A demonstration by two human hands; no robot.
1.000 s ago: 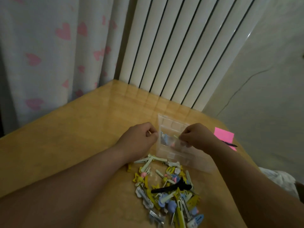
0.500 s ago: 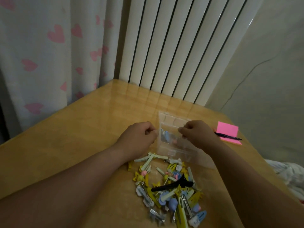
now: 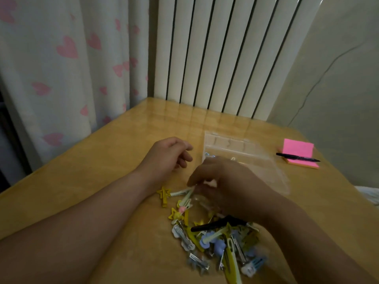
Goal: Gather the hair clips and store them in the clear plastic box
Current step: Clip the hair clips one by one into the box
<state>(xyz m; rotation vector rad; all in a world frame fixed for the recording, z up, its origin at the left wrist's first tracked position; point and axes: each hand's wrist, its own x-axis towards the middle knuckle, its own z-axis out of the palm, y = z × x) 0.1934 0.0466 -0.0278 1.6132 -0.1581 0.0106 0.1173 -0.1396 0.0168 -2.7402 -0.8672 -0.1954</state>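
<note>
Barely begun, I judge: most hair clips [image 3: 221, 238] lie heaped near the table's front, with only a few in the clear plastic box [image 3: 235, 143] beyond. The right hand [image 3: 229, 181] dips at the heap, its grip too blurred to tell. The left hand [image 3: 170, 156] is loosely curled, holding nothing. Around them are the wooden table [image 3: 102, 181], a white radiator [image 3: 225, 48], a heart-print curtain [image 3: 61, 58], a pink notepad [image 3: 297, 149] and a pen [image 3: 297, 159].

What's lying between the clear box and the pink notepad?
Just bare wooden table, seen in the head view. The clear plastic box and pink notepad stand apart; a black pen rests on the notepad.
</note>
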